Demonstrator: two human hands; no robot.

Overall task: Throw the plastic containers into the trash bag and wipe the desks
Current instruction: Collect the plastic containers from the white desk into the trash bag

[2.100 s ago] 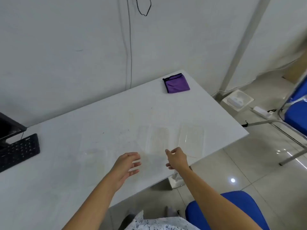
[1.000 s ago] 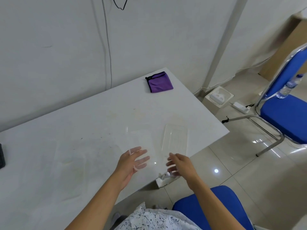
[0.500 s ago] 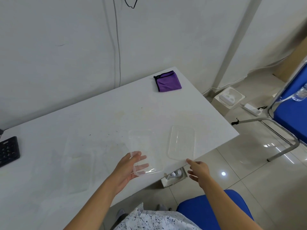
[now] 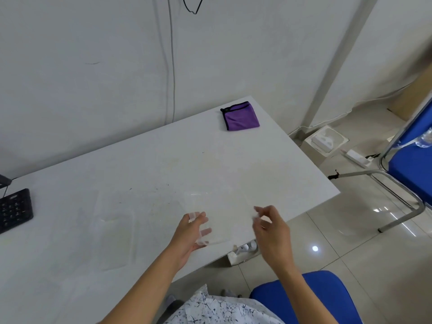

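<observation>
**Head view.** The L hand [image 4: 192, 230] is shown gripping the near-left end of a clear plastic container [image 4: 219, 216]. Its thumb and fingers are curled round the rim, and parts of them are seen through the plastic. The R hand [image 4: 271, 226] is held narrow, fingers curled. It appears to pinch the opposite rim, though the plastic is so transparent that contact cannot be fully confirmed. The container is thus spanned btwn both hands, at the near edge of the desk [image 4: 163, 160]. Whether it rests on the top or is just lifted cannot be told. A two-handed hold is judged sensible, since thin, flexible walls buckle less when supported at both ends.

A second clear container [image 4: 117, 232] lies flat on the desk, well to the left of the L hand, and is touched by neither hand. A purple cloth [image 4: 240, 115] is folded far beyond the R hand, by the wall, presumably set there for the wiping step. A black keyboard [image 4: 15, 210] is seen far left of the L hand. A blue chair [image 4: 413, 167] stands on the floor well to the right of the R hand, w/ a power strip [image 4: 355, 156] near it.

No trash bag is in view. The stage is judged early, i.e. containers are being gathered and at least two are not yet binned. Smudges on the desk are not yet wiped.
</observation>
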